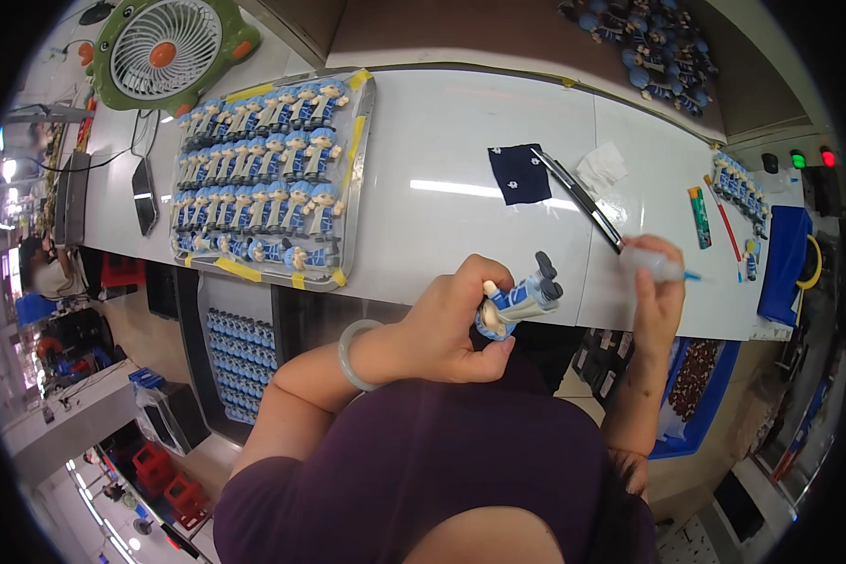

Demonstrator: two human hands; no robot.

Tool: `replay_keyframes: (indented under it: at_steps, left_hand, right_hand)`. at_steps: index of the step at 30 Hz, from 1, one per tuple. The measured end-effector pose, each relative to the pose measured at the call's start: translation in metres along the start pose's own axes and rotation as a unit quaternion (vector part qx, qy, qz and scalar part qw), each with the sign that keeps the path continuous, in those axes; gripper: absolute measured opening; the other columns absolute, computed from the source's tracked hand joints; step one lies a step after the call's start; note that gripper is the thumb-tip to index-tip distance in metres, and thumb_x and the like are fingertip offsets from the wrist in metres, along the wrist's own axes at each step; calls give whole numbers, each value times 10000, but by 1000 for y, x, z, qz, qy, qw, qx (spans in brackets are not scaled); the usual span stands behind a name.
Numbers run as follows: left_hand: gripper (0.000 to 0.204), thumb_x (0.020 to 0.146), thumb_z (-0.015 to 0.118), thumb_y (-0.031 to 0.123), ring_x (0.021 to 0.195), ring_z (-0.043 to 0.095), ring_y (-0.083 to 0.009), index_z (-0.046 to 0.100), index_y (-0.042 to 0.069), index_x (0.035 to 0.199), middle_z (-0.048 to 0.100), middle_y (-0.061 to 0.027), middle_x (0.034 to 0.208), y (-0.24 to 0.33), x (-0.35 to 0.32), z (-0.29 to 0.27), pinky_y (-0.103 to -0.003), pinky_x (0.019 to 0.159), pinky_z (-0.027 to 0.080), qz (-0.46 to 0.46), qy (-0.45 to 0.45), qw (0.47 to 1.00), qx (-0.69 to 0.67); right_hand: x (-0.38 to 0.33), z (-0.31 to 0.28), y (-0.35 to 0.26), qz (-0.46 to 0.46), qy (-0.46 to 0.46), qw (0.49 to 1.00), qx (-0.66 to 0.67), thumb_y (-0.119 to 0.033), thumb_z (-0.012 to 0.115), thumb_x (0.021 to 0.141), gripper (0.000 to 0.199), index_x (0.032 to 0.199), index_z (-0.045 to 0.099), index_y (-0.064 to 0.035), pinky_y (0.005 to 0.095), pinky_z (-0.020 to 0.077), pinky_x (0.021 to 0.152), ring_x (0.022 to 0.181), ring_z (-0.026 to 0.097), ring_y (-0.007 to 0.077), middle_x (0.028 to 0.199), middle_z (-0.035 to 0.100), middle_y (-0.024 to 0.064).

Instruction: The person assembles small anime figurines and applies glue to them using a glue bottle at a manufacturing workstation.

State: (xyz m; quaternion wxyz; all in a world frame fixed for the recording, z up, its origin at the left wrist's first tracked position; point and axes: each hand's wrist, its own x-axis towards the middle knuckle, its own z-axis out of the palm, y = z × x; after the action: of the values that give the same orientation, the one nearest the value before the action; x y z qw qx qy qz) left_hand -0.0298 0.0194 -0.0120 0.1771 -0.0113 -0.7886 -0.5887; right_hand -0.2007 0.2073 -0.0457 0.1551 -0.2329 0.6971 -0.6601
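As the head camera looks down on the bench, the left hand [465, 324] holds a small figurine [524, 299] near the near edge of the white table [442, 122], its fingers and thumb curled round the head end. The figurine lies tilted, its blue-haired head low beside the thumb and its dark shoes pointing up and to the right, free of the hand. It looks like light, stiff moulded plastic, probably smooth enough to turn in a loose pinch; the slim legs and little arms seem the likeliest parts to bend or scuff. The broad head and torso look the safest place to take hold, with modest pressure. The right hand [663, 291] is wrapped round a translucent bottle [650, 263] with a narrow blue tip, slightly blurred; it is likely soft-walled and light, best held round its body, since a hard squeeze could push out whatever it contains. Beyond the hands lie a dark cloth [520, 177], a slim black tool [587, 205] and a crumpled white tissue [602, 167], while rows of similar figurines fill a yellow-taped tray [352, 221] to the left.
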Motion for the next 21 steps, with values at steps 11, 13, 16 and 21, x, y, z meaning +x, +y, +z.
replay_keyframes:
  at_steps: [11, 13, 16, 21]
  left_hand:
    - [420, 627, 594, 90, 458, 502, -242, 348, 4, 957, 467, -74, 588, -1, 3, 0, -290, 438, 408, 27, -9, 999, 25]
    - [420, 624, 595, 83, 458, 502, -241, 350, 6, 955, 475, -78, 604, 0, 3, 1, -288, 436, 406, 27, 5, 998, 49]
    - [419, 620, 591, 72, 448, 491, -235, 348, 5, 954, 473, -77, 615, 1, 5, 4, -286, 430, 400, 38, 14, 998, 56]
    - [419, 614, 586, 62, 436, 477, -225, 348, 3, 953, 464, -75, 615, 0, 4, 4, -283, 420, 392, 42, 20, 997, 65]
  right_hand:
    - [-28, 35, -43, -188, -111, 954, -205, 23, 675, 555, 320, 859, 592, -36, 311, 432, 689, 785, 533, 240, 838, 569, 83]
    - [-28, 34, -45, -220, -99, 940, -242, 21, 685, 552, 341, 873, 591, -42, 311, 426, 684, 799, 521, 232, 829, 556, 89]
    - [-28, 32, -52, -254, -55, 914, -312, 19, 688, 549, 354, 883, 606, -64, 306, 418, 678, 797, 504, 230, 836, 548, 74]
    - [-33, 29, -54, -301, -20, 876, -375, -20, 658, 555, 381, 911, 650, -157, 291, 391, 730, 851, 464, 213, 910, 535, 16]
